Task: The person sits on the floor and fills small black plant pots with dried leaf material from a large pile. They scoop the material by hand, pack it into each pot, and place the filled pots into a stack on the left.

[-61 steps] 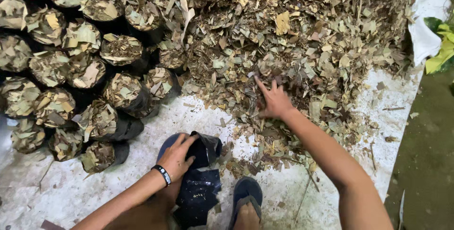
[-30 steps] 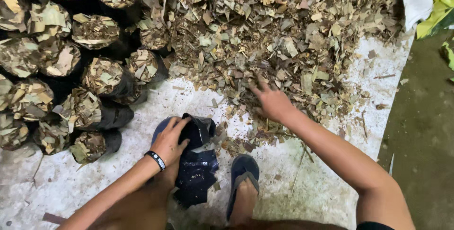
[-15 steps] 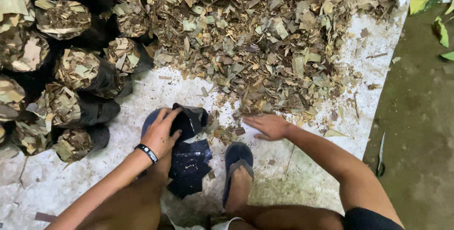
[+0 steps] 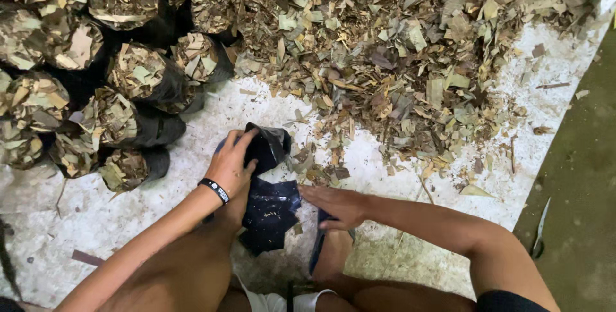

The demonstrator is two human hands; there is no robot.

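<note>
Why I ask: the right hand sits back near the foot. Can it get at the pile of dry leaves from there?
Probably yes: the right hand lies just short of the leaf pile, with only scattered leaf scraps on the white sheet between.

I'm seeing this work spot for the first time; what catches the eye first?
A big heap of dry leaves fills the top and middle. At the left, black bags packed with leaves lie stacked. Low in the middle, the left hand holds an empty black bag open, and the right hand reaches in beside a stack of flat bags.

Pale speckled floor (image 4: 115, 222) w/ dark green strip (image 4: 577, 177) at right.
</note>
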